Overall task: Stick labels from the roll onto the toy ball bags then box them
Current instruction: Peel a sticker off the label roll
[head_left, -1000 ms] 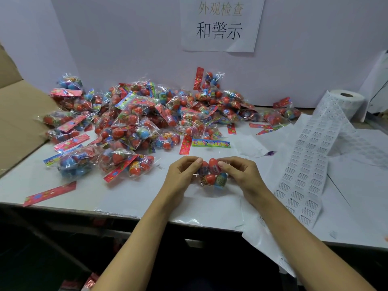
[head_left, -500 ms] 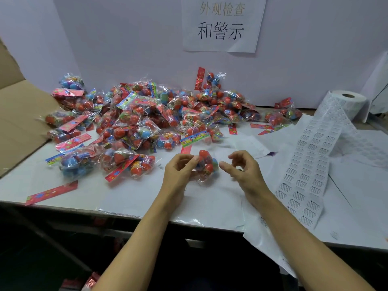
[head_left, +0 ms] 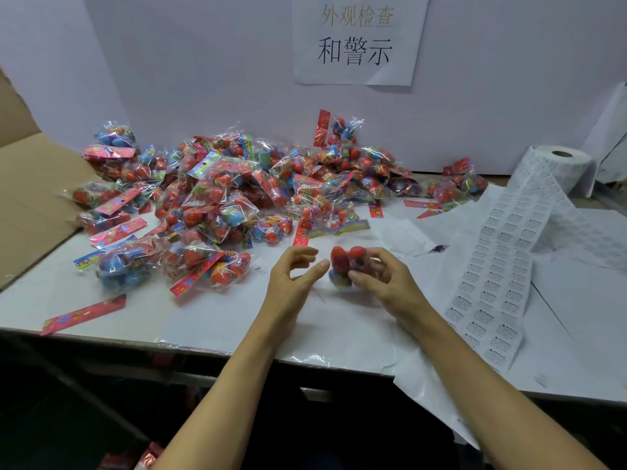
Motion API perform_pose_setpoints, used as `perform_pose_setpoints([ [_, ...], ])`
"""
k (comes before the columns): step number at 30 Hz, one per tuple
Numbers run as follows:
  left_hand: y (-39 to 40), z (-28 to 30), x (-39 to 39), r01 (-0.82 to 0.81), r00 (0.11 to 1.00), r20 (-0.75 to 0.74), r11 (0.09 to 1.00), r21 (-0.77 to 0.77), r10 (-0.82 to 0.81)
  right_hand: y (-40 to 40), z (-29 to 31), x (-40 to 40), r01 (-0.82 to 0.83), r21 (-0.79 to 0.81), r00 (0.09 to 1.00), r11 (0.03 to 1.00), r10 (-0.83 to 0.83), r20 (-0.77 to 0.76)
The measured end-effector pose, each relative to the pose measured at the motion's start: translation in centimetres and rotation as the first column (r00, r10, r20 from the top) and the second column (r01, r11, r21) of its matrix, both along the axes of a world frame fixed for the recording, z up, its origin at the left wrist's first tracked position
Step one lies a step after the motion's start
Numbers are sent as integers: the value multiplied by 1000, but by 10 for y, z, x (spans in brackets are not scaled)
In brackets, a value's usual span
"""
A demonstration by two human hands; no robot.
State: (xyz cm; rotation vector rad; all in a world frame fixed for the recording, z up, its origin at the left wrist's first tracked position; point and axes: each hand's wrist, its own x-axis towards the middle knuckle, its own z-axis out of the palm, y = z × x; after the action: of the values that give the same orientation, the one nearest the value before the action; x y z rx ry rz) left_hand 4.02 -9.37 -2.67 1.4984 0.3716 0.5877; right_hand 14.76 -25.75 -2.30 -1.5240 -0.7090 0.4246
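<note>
A clear bag of red and blue toy balls (head_left: pixel 344 266) is held just above the white table (head_left: pixel 220 313) by my right hand (head_left: pixel 383 279), whose fingers curl round it. My left hand (head_left: pixel 293 276) hovers just left of the bag, fingers loosely curled, its thumb tip close to the bag; it holds nothing. A label roll (head_left: pixel 559 167) stands at the back right, and its unrolled strip of printed labels (head_left: pixel 492 266) runs down toward the table's front edge.
A big heap of toy ball bags (head_left: pixel 237 198) covers the back and left of the table. Loose red header cards (head_left: pixel 84 313) lie near the front left. A cardboard box flap (head_left: pixel 30 198) lies at the left. A paper sign (head_left: pixel 356 39) hangs on the wall.
The bag passed from my left hand to my right hand and shifted a little to the right. My left hand let go and opened.
</note>
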Motion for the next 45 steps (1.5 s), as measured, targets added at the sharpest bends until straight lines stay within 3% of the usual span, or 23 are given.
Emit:
perform_pose_setpoints([
  [5, 0, -1, 1, 102, 995, -12, 993, -56, -103, 4, 1, -5, -98, -58, 995, 993, 99, 0],
  [8, -1, 0, -1, 153, 988, 46, 987, -46, -151, 3, 6, -8, -55, -90, 997, 994, 60, 56],
  [12, -2, 3, -3, 186, 982, 44, 982, -42, -184, 3, 9, -7, 27, -52, 999, 998, -26, 21],
  [33, -5, 7, -4, 167, 986, -10, 985, -47, -168, 2, 10, -9, 42, -12, 999, 999, -42, 1],
  [36, -5, 7, -4, 115, 993, -10, 993, -22, -115, 5, 3, -6, 161, -77, 983, 984, -153, 101],
  [39, -3, 8, -5, 79, 997, 30, 992, -96, -76, 4, -1, -2, 311, -73, 934, 948, -290, 206],
  [45, -3, 10, -3, 175, 985, 17, 982, -71, -174, 4, 6, -6, 90, -56, 995, 994, -89, 35],
])
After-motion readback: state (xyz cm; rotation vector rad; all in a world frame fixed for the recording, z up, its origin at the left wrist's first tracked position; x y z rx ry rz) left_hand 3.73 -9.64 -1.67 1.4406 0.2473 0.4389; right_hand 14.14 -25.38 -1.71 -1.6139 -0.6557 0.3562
